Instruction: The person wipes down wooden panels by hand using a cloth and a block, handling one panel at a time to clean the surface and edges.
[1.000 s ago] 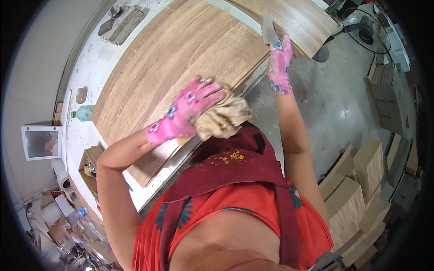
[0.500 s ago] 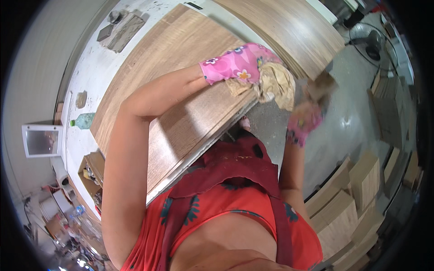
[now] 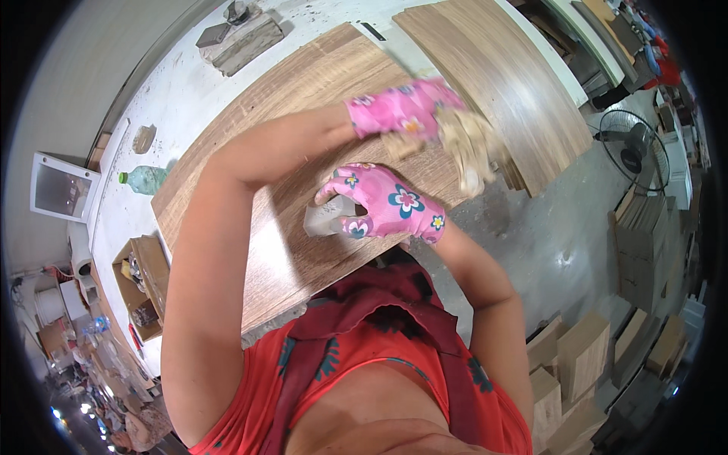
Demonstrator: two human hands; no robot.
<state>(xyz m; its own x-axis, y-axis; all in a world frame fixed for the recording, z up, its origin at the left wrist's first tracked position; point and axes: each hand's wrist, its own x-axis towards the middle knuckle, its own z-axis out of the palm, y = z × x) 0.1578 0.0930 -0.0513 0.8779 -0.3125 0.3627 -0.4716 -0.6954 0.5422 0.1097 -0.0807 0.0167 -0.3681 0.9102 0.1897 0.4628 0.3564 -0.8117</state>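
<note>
Both my hands wear pink flowered gloves. My left hand (image 3: 402, 110), smeared by motion, is closed on a crumpled beige cloth (image 3: 466, 148) at the right end of a wood-grain board (image 3: 296, 87). Nearer to me, my right hand (image 3: 390, 201) curls its thumb and fingers round a small, pale, angular piece (image 3: 324, 218), low over the same board. What that piece is I cannot make out. My left arm crosses the board and hides part of it.
More wood-grain boards (image 3: 493, 76) lie stacked at the far right. A green-capped bottle (image 3: 144, 180), a cardboard box (image 3: 148, 280) and a grimy block (image 3: 243, 45) stand on the white table's left side. A fan (image 3: 633, 148) and cut panels (image 3: 584, 349) are on the right.
My right hand has swung left from beside the table to over the board. The cloth in my left hand has shifted slightly. The view has turned, showing more of the far right.
</note>
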